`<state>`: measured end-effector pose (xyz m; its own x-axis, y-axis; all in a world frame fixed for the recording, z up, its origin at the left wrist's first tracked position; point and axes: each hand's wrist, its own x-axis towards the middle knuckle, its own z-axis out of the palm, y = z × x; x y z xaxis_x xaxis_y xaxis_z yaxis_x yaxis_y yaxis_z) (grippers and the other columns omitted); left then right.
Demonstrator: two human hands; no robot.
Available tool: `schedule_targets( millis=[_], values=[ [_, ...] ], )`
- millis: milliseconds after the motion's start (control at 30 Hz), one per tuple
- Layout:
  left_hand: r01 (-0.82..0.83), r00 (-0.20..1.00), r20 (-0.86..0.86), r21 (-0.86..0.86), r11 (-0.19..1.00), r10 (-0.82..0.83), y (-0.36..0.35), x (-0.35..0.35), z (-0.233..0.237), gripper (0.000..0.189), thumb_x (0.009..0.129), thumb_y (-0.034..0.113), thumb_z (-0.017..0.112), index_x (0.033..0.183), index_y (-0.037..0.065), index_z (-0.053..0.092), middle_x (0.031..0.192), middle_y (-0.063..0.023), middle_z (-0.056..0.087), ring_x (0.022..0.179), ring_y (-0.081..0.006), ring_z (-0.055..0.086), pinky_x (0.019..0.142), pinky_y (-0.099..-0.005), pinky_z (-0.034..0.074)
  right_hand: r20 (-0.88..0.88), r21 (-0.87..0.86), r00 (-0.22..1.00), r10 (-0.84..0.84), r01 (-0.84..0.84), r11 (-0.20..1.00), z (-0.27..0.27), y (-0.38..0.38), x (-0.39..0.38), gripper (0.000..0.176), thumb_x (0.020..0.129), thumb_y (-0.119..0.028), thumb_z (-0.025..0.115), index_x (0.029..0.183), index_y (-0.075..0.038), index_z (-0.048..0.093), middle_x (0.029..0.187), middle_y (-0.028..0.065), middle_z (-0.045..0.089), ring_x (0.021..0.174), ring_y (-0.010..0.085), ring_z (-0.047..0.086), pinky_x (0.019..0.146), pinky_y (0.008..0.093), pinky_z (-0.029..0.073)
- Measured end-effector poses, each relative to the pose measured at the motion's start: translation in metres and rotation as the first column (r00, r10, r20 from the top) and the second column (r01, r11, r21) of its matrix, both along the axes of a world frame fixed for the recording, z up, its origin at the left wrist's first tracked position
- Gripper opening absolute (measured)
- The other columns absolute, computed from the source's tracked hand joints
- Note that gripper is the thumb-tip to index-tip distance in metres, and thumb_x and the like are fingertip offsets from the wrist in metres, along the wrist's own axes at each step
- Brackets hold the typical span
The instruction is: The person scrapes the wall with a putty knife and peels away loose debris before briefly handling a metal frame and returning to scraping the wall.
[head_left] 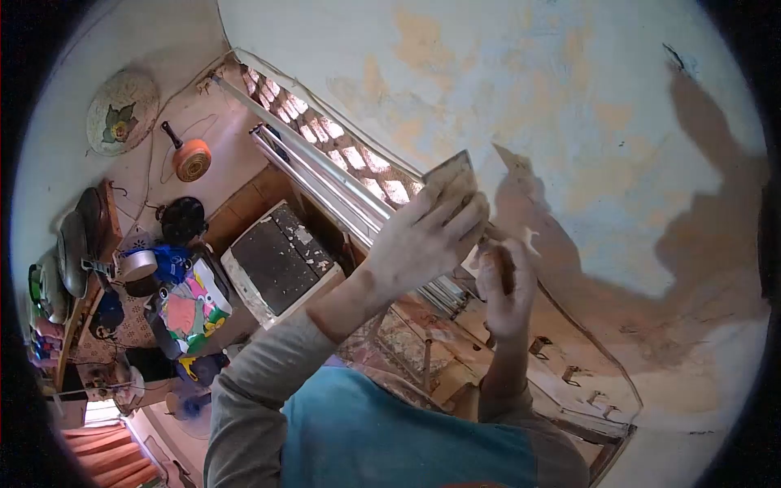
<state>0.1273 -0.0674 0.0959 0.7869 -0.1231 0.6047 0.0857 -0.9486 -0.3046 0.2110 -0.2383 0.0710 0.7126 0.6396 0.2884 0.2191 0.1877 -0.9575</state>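
My left hand [443,232] is raised before the wall, its fingers closed over a flat, square-cornered scraper [455,168] with a pale smeared face and a dark edge. Just below and to the right, my right hand [508,289] is closed, with its fingers curled near the left hand's fingertips. A dark brownish patch shows inside its grip, but I cannot make out what it is. The wall [504,73] behind both hands is whitish with patchy tan areas, and shadows of the hands and head fall on it.
Long metal tubes [317,175] run below a lattice opening [358,154]. A worn dark-topped appliance [281,260] stands beneath. An orange pan [192,159], a black pan [183,220] and a round hat-like decoration [122,112] hang on the left wall. Metal brackets [572,374] jut out at lower right.
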Motion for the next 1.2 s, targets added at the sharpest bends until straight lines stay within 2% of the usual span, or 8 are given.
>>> schedule_targets(
  millis=[33, 133, 200, 300, 400, 467, 633, 1200],
  values=[
    [0.008, 0.997, 0.079, 0.031, 0.999, -0.010, 0.004, 0.010, -0.001, 0.038, 0.085, 0.025, 0.068, 0.122, 0.023, 0.070, 0.137, 0.0027, 0.060, 0.130, -0.0175, 0.056, 0.106, -0.0385, 0.044, -0.158, 0.048, 0.987, 0.009, -0.001, 0.999, 0.000, -0.002, 0.005, 0.038, 0.101, -0.013, 0.065, 0.135, 0.001, 0.060, 0.102, 0.0048, 0.067, 0.090, 0.0119, 0.062, 0.080, 0.0285, 0.051],
    [0.017, 0.986, 0.162, 0.073, 0.997, -0.029, 0.025, 0.035, 0.008, 0.039, 0.086, 0.026, 0.067, 0.125, 0.023, 0.068, 0.140, 0.0032, 0.058, 0.133, -0.0177, 0.054, 0.102, -0.0358, 0.045, -0.056, -0.051, 0.998, -0.023, 0.020, 0.998, 0.027, 0.008, 0.014, 0.038, 0.101, -0.011, 0.064, 0.137, 0.001, 0.060, 0.111, 0.0076, 0.068, 0.094, 0.0125, 0.063, 0.085, 0.0291, 0.052],
    [-0.053, 0.968, 0.247, 0.008, 0.999, 0.049, 0.038, 0.050, 0.020, 0.042, 0.087, 0.023, 0.065, 0.129, 0.025, 0.063, 0.145, 0.0013, 0.056, 0.138, -0.0191, 0.049, 0.102, -0.0362, 0.044, 0.115, -0.040, 0.992, -0.046, 0.051, 0.998, 0.040, 0.027, 0.011, 0.039, 0.099, -0.006, 0.063, 0.138, 0.001, 0.061, 0.119, 0.0115, 0.069, 0.098, 0.0126, 0.063, 0.090, 0.0299, 0.052],
    [0.143, 0.936, 0.331, -0.045, 0.989, -0.120, 0.053, 0.071, 0.028, 0.037, 0.091, 0.020, 0.059, 0.127, 0.017, 0.059, 0.149, -0.0040, 0.052, 0.141, -0.0243, 0.047, 0.105, -0.0392, 0.044, 0.544, 0.035, 0.811, -0.216, 0.235, 0.971, 0.052, 0.053, 0.011, 0.041, 0.094, 0.002, 0.065, 0.135, 0.002, 0.063, 0.103, 0.0168, 0.070, 0.085, 0.0178, 0.068, 0.074, 0.0318, 0.054],
    [0.308, 0.884, 0.390, -0.070, 0.949, -0.258, 0.059, 0.086, 0.028, 0.025, 0.092, 0.019, 0.056, 0.115, 0.008, 0.058, 0.142, -0.0082, 0.055, 0.142, -0.0279, 0.046, 0.109, -0.0411, 0.043, 0.656, -0.007, 0.715, -0.243, 0.328, 0.945, 0.062, 0.064, 0.017, 0.041, 0.093, 0.002, 0.067, 0.134, 0.001, 0.064, 0.094, 0.0172, 0.068, 0.078, 0.0228, 0.069, 0.067, 0.0337, 0.053],
    [0.477, 0.838, 0.419, -0.252, 0.842, -0.349, 0.064, 0.094, 0.025, 0.020, 0.091, 0.018, 0.057, 0.107, 0.006, 0.056, 0.133, -0.0122, 0.056, 0.142, -0.0318, 0.045, 0.111, -0.0436, 0.042, 0.664, -0.012, 0.705, -0.249, 0.342, 0.939, 0.061, 0.068, 0.018, 0.041, 0.093, 0.001, 0.067, 0.134, 0.000, 0.065, 0.093, 0.0175, 0.067, 0.078, 0.0241, 0.069, 0.067, 0.0343, 0.053],
    [0.636, 0.747, 0.472, -0.300, 0.711, -0.469, 0.072, 0.103, 0.020, 0.041, 0.081, 0.032, 0.070, 0.099, 0.002, 0.050, 0.113, -0.0178, 0.051, 0.128, -0.0444, 0.045, 0.111, -0.0561, 0.038, 0.701, -0.021, 0.671, -0.242, 0.359, 0.933, 0.063, 0.073, 0.017, 0.041, 0.092, 0.002, 0.067, 0.133, -0.003, 0.067, 0.093, 0.0178, 0.066, 0.079, 0.0247, 0.069, 0.068, 0.0350, 0.054],
    [0.653, 0.724, 0.525, -0.312, 0.690, -0.448, 0.091, 0.117, 0.019, 0.033, 0.083, 0.026, 0.068, 0.096, 0.003, 0.048, 0.111, -0.0161, 0.050, 0.123, -0.0405, 0.043, 0.118, -0.0622, 0.027, 0.730, 0.011, 0.642, -0.234, 0.332, 0.943, 0.068, 0.093, 0.029, 0.038, 0.093, -0.001, 0.065, 0.131, 0.002, 0.066, 0.091, 0.0261, 0.069, 0.078, 0.0344, 0.072, 0.068, 0.0395, 0.054]
  ],
)
